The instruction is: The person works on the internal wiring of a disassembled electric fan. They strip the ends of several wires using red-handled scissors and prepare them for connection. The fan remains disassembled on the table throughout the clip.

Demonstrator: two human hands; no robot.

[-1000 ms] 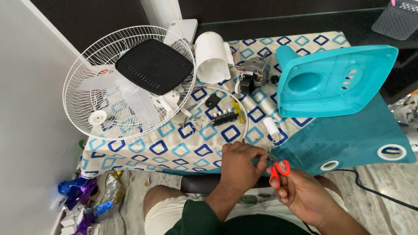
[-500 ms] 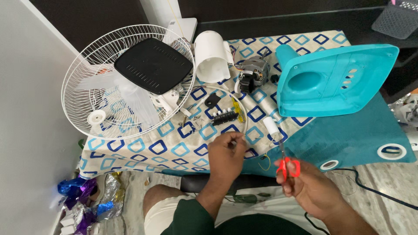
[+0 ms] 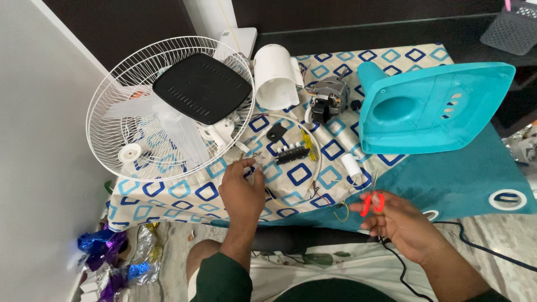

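Wires [image 3: 251, 162] at the near edge of the white fan guard [image 3: 168, 109] are now being pinched between the fingertips of the left hand [image 3: 241, 193], which a second ago was held low and to the right, close against the right hand at the near edge of the patterned cloth [image 3: 196, 193]. Over that second the left hand has been carried forward and to the left across the cloth, so that it is now well apart from the right hand [image 3: 400, 221]. The red-handled cutters [image 3: 371, 202] are gripped in the curled fingers of the right hand, which has been drawn slightly to the right and is held just off the near edge of the teal cloth [image 3: 458, 179]. The blades of the cutters are pointed away, and whether they are closed cannot be told.

From this shift it may be judged that work at the near edge has been left and attention has been turned to the wire ends beside the fan guard, with the cutters kept ready. On the cloth beyond the left hand a black terminal strip [image 3: 292, 154] is seen inside a loop of white cable [image 3: 319, 162], with the fan motor [image 3: 329, 96], a white cylinder housing [image 3: 275, 75] and a black plate [image 3: 202, 86] farther off. The teal fan base [image 3: 436, 106] is lying at the far right.
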